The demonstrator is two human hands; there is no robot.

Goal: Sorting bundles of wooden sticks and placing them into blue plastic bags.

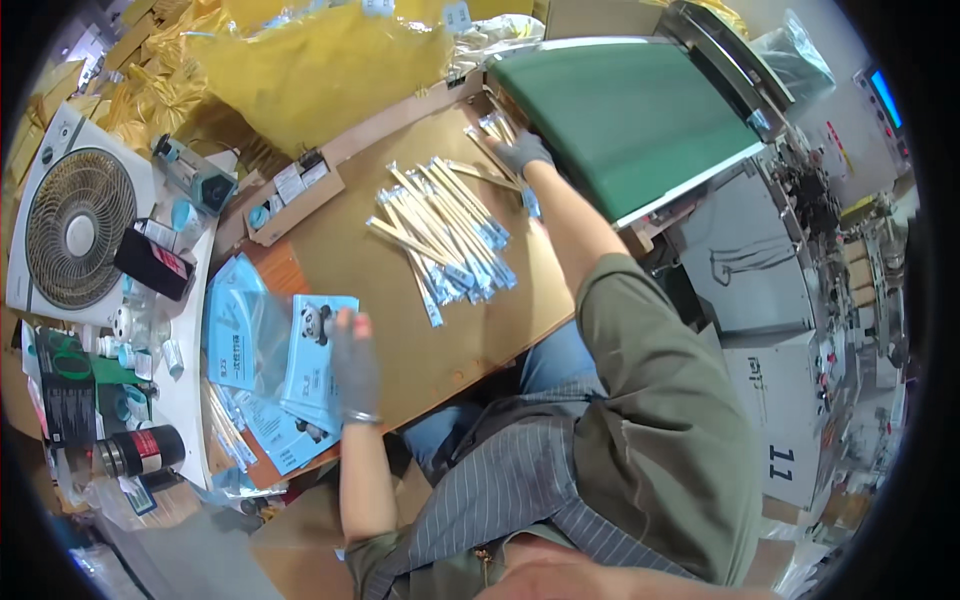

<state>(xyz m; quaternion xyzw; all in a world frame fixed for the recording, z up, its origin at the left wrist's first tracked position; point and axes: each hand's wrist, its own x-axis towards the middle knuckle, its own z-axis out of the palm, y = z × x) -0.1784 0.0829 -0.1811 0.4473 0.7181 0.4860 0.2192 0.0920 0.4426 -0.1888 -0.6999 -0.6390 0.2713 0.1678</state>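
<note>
Wrapped chopsticks (430,220), pale sticks in clear and blue sleeves, lie in a loose pile on the brown tabletop (400,345). My right hand (522,153), in a grey glove, reaches to the far right corner. Its fingers stretch out over a smaller bunch of wrapped chopsticks (497,126), touching or just above them. Nearer me, my left hand (355,375), gloved with bare fingertips, is open. Its straight fingers rest against the right edge of blue panda-printed bags (310,350). More blue packaging (233,335) and a clear film overlap there.
A green conveyor belt (625,110) borders the table's right. On the left stand a box fan (80,235), a dark phone (153,264), small bottles and a dark jar (143,450). A cardboard tray (292,200) and yellow sacks (320,70) line the back.
</note>
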